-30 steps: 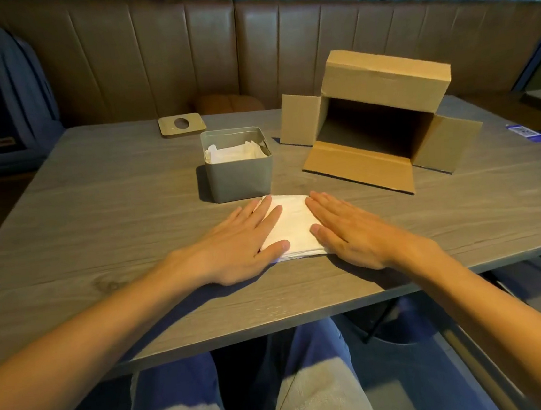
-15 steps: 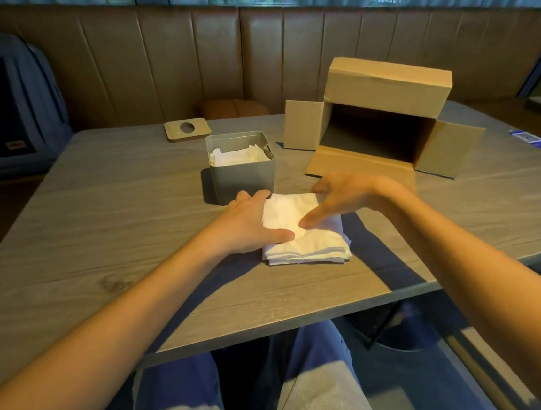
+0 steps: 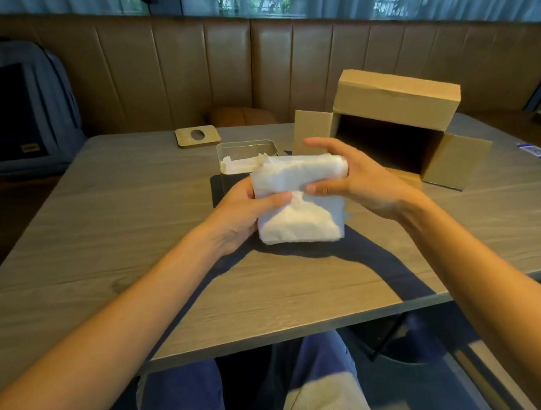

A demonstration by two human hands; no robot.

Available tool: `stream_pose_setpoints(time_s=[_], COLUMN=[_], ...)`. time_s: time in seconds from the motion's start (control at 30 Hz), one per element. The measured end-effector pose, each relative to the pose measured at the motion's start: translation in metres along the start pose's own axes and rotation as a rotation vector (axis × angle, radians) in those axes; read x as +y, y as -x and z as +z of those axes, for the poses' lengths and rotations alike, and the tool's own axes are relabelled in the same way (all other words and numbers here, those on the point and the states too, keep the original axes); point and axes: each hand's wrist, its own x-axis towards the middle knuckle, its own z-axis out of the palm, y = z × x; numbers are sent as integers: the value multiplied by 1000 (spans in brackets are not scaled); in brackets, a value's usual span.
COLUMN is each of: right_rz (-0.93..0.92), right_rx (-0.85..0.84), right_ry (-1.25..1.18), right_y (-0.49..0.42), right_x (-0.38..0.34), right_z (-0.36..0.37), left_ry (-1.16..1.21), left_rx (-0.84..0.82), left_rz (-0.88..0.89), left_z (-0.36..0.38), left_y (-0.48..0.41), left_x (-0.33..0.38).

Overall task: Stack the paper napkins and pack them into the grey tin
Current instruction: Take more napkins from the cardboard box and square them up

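Observation:
A thick stack of white paper napkins (image 3: pixel 299 201) is held up off the table, in front of the grey tin (image 3: pixel 245 147). My left hand (image 3: pixel 243 212) grips its left side, thumb on the near face. My right hand (image 3: pixel 348 176) grips its right side, thumb pressing the near face and fingers curled over the top. The tin stands open behind the stack and holds some white napkins (image 3: pixel 240 164); the stack hides most of its front wall.
An open cardboard box (image 3: pixel 397 124) lies on its side at the right of the wooden table (image 3: pixel 124 220). A tan lid with a round hole (image 3: pixel 197 135) rests behind the tin. A padded bench runs along the far edge.
Both hands have gone from lying flat on the napkin stack to gripping it at its sides, and they have lifted it off the table toward the tin.

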Motion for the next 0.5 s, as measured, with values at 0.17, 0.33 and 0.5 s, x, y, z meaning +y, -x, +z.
stream_pose_setpoints(time_s=[0.17, 0.33, 0.5], right_rz=[116, 115, 63], right_rx=[-33, -50, 11], right_ry=[-143, -206, -143], right_y=[1, -4, -2], right_x=[7, 15, 10], right_z=[17, 34, 53], left_ry=[-143, -181, -322], left_rx=[209, 296, 354], left_rz=[221, 379, 457], left_z=[-1, 5, 10], left_y=[1, 1, 1], left_x=[5, 5, 3])
